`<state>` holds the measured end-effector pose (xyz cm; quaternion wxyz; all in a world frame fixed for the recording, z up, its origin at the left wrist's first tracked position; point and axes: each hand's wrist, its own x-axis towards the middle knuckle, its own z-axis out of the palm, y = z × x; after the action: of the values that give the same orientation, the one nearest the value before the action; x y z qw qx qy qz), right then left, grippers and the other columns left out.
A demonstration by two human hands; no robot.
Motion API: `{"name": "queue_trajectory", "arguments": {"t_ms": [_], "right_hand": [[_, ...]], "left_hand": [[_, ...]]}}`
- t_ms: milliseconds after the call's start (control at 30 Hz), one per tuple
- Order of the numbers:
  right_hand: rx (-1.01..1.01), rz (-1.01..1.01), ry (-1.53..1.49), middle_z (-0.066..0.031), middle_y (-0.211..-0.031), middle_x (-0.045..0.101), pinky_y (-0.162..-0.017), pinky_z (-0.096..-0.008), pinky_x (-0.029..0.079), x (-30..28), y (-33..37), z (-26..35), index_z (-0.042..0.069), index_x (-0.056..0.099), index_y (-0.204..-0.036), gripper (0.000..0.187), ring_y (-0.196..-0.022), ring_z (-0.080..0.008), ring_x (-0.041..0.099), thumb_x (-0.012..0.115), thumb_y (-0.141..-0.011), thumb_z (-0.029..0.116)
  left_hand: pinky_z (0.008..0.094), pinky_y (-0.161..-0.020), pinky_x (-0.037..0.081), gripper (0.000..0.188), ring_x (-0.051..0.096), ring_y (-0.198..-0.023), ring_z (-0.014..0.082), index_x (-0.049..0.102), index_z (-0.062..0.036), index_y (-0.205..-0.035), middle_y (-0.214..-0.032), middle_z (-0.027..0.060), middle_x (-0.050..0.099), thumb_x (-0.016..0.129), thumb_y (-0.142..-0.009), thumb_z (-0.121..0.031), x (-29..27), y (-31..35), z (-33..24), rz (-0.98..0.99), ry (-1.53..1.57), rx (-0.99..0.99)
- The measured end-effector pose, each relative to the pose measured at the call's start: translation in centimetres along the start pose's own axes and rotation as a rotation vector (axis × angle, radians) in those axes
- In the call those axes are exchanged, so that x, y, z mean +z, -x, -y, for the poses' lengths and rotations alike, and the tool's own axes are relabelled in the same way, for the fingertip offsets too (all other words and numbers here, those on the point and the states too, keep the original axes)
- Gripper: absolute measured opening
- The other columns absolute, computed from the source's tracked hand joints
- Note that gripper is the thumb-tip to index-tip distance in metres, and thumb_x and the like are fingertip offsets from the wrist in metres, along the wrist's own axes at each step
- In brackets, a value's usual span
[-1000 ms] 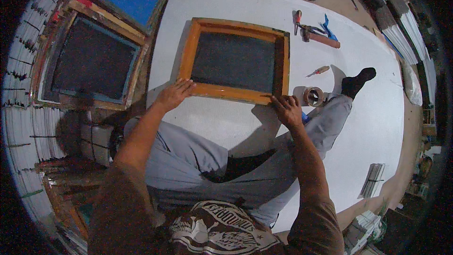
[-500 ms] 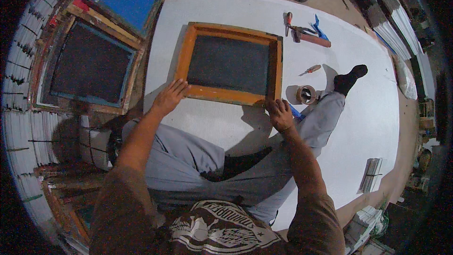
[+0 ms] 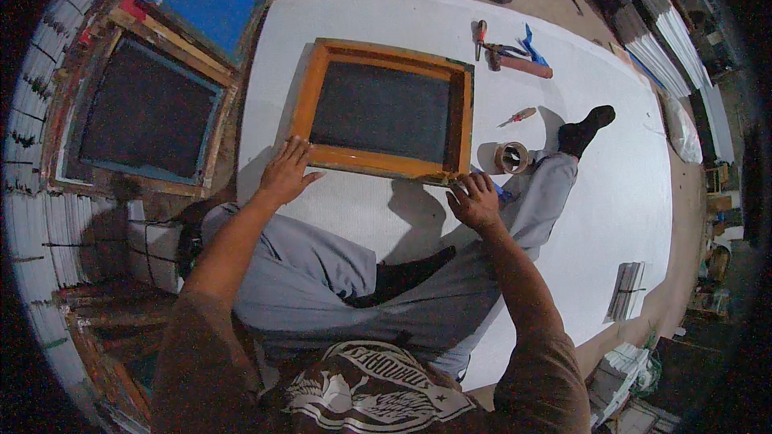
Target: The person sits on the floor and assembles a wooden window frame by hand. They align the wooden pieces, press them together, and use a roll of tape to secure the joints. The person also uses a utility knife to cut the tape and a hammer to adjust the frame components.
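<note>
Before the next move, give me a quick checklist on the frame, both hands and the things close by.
1. Wooden frame resting on the white sheet: ok.
2. Left hand on the frame's near left corner: ok.
3. Right hand touching the near right corner: cannot tell; its fingertips are right at it.
4. Tape roll and nearer screwdriver apart from the frame: ok, both lie to its right.
5. Blue object by the right hand identified: cannot tell, partly hidden.

Single view: left fisheye on your head, facing steeply down over your brown printed T-shirt [image 3: 378, 392], lower centre. Fairly near: orange-brown rectangular wooden frame with dark panel [image 3: 382, 111] sits at upper centre. Wide field bows edges of flat white sheet [image 3: 599, 217].
</note>
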<state>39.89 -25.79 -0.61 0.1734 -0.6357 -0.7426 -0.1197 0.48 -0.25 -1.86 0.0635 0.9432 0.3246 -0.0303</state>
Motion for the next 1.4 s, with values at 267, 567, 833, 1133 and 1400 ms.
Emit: {"name": "queue_trajectory", "arguments": {"t_ms": [267, 567, 833, 1133, 1400], "right_hand": [[0.440, 0.011, 0.055, -0.0165, -0.158, 0.033, -0.118, -0.0534, 0.020, 4.2, -9.9, 2.4, 0.017, 0.040, -0.151, 0.067, -0.147, -0.0372, 0.026, 0.054, -0.095, 0.051], [0.512, 0.086, 0.000, -0.0178, -0.161, 0.026, -0.118, -0.0611, 0.014, 8.9, -8.7, 3.8, 0.021, 0.034, -0.155, 0.075, -0.150, -0.0375, 0.021, 0.046, -0.095, 0.063], [0.507, 0.104, 0.020, -0.0192, -0.160, 0.027, -0.116, -0.0634, 0.014, 8.5, -9.1, 3.9, 0.022, 0.036, -0.154, 0.072, -0.150, -0.0372, 0.021, 0.049, -0.095, 0.060], [0.455, 0.065, 0.113, -0.0189, -0.159, 0.032, -0.118, -0.0598, 0.012, 9.2, -9.1, 4.2, 0.022, 0.041, -0.152, 0.067, -0.150, -0.0359, 0.022, 0.046, -0.096, 0.059], [0.365, 0.149, 0.131, -0.0147, -0.162, 0.027, -0.120, -0.0574, 0.009, 10.7, -8.3, 9.2, 0.013, 0.027, -0.157, 0.079, -0.151, -0.0323, 0.019, 0.042, -0.097, 0.062]], "left_hand": [[0.0601, -0.119, 0.008, 0.074, 0.019, -0.150, 0.0413, 0.046, -0.0017, -0.145, -0.156, 0.0224, 0.034, 0.047, -0.098, -0.058, 0.4, -8.3, -9.2, -0.408, 0.097, -0.165], [0.0631, -0.118, 0.000, 0.102, 0.007, -0.152, 0.0386, 0.037, -0.0048, -0.152, -0.163, 0.0182, 0.020, 0.049, -0.083, -0.079, 4.1, -9.2, -13.2, -0.241, 0.185, -0.263], [0.0631, -0.118, -0.001, 0.115, 0.004, -0.152, 0.0423, 0.028, -0.0005, -0.154, -0.163, 0.0216, 0.016, 0.050, -0.078, -0.084, 4.0, -8.4, -11.4, -0.236, 0.135, -0.260], [0.0557, -0.121, 0.001, 0.106, 0.002, -0.153, 0.0349, 0.012, 0.0006, -0.157, -0.165, 0.0208, 0.009, 0.037, -0.090, -0.077, 4.2, -2.8, -4.9, -0.225, 0.156, -0.418], [0.0568, -0.121, -0.001, 0.089, 0.002, -0.154, 0.0314, 0.008, -0.0041, -0.159, -0.166, 0.0154, 0.008, 0.031, -0.099, -0.066, 2.7, -1.2, -4.4, -0.050, 0.020, -0.536]]}}
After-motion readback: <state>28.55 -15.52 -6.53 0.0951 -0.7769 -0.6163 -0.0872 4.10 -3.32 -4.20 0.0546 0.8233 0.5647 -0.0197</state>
